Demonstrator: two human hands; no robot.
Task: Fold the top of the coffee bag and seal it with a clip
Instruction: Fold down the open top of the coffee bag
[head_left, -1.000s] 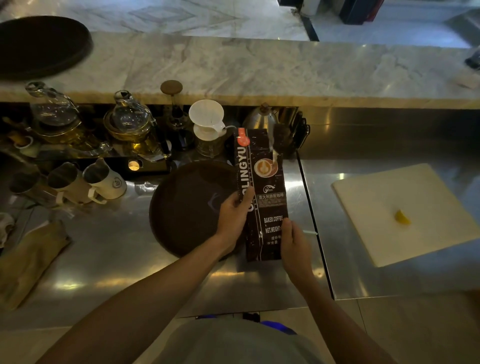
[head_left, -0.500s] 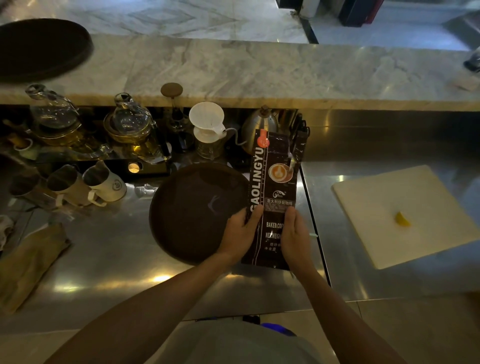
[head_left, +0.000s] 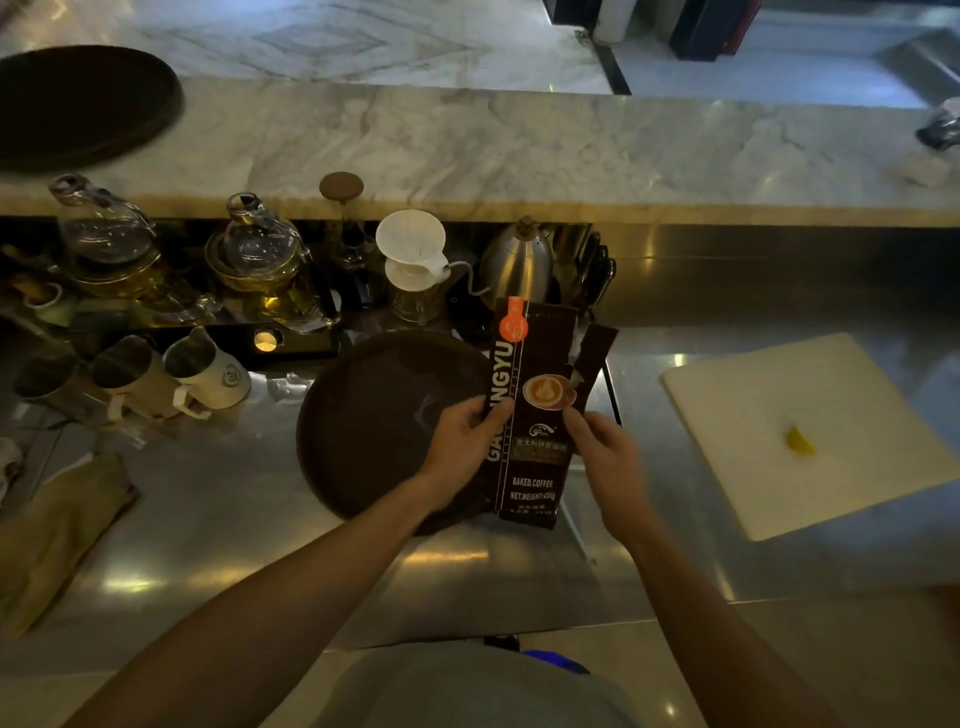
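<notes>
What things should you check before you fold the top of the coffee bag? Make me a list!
1. Bag held on both sides: ok. The left hand and right hand grip the coffee bag at its middle.
2. Bag standing up: ok, its bottom rests at the edge of the dark round tray.
3. Top free to fold: ok, nothing covers it, though a flap sticks out on the right.
4. Top already folded: not ok, it is still straight.
5. Clip within reach: cannot tell, no clip shows clearly.
6. Kettle behind the bag clear of the fold: cannot tell.
</notes>
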